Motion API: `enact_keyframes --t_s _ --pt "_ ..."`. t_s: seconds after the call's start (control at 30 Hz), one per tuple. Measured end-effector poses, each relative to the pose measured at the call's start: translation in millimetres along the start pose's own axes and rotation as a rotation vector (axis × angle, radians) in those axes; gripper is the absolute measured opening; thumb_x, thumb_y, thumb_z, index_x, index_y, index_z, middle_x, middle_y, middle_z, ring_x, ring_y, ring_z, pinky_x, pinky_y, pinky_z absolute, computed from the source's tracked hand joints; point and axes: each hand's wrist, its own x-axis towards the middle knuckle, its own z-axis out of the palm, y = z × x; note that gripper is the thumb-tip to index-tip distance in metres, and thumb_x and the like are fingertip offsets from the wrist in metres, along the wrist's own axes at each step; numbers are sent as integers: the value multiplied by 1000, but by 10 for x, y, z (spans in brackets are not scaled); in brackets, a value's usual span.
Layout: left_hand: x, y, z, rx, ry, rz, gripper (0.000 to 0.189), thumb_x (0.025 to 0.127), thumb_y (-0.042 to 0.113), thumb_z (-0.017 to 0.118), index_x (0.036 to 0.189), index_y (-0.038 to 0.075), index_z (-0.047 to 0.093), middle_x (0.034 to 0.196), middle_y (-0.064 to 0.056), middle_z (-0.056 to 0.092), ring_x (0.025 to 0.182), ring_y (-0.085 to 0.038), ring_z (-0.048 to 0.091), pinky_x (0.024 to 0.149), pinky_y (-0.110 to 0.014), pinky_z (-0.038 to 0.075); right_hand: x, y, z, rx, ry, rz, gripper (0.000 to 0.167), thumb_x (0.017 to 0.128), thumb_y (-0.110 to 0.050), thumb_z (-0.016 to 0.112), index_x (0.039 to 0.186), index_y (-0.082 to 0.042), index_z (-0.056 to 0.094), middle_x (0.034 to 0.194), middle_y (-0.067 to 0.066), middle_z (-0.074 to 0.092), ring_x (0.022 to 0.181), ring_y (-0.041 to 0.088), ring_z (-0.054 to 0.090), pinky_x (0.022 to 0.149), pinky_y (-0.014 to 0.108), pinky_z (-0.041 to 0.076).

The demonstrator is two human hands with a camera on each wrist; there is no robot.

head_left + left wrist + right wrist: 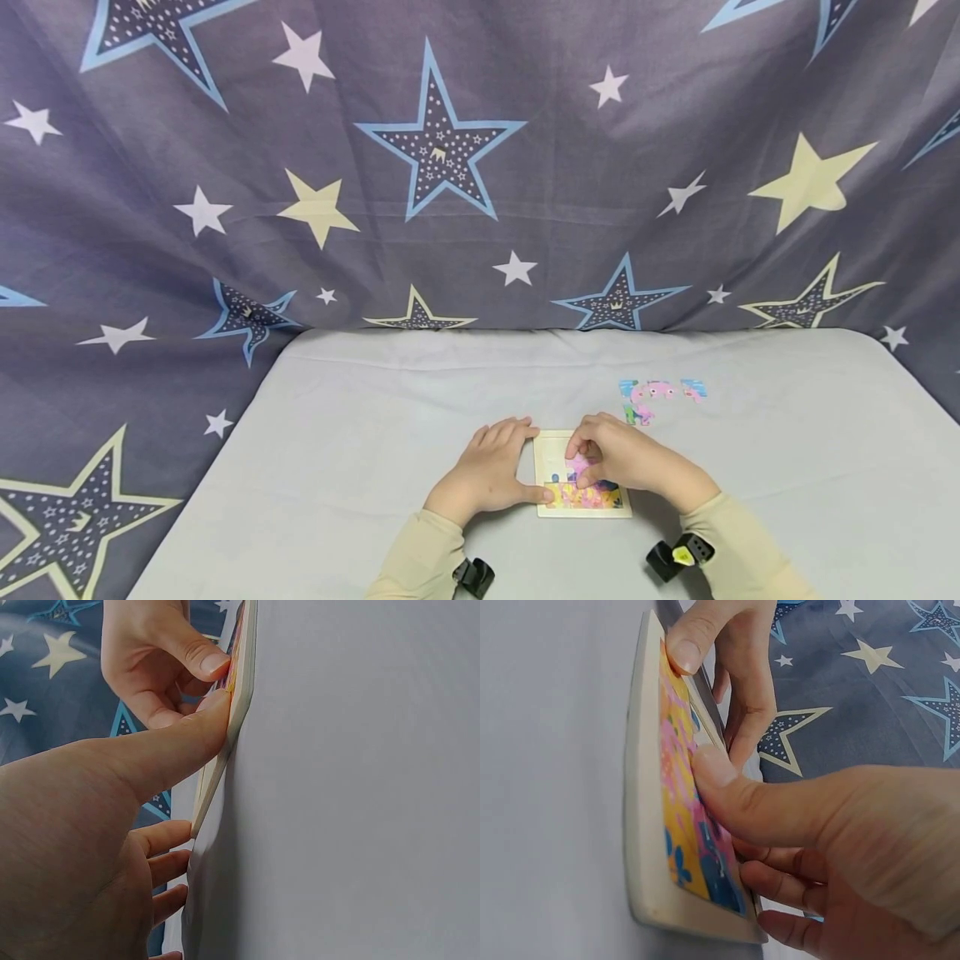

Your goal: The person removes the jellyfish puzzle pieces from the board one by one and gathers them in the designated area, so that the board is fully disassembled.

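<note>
A shallow pale puzzle tray lies on the light grey surface, its front row filled with yellow and pink picture pieces. My left hand is at the tray's left side. Its thumb presses on the front left corner of the picture, while the other fingers stretch along the left edge. Over the tray's middle, my right hand pinches a pink puzzle piece between thumb and index finger, just behind the filled row. The curled fingers hide part of that piece and the tray's right side.
Several loose puzzle pieces with pink and blue print lie behind the tray to the right, one more piece just in front of them. A dark star-patterned cloth hangs behind the padded grey surface.
</note>
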Motion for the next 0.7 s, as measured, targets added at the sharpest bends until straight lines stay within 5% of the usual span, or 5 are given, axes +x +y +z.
enact_keyframes --t_s 0.7 --pt "-6 3 3 -2 -4 2 88 92 46 89 160 7 50 173 -13 42 161 -35 34 134 -57 23 8 -35 25 15 -7 35 30 83 -5 95 97 -11 69 86 -8 53 77 2 47 67 24 49"
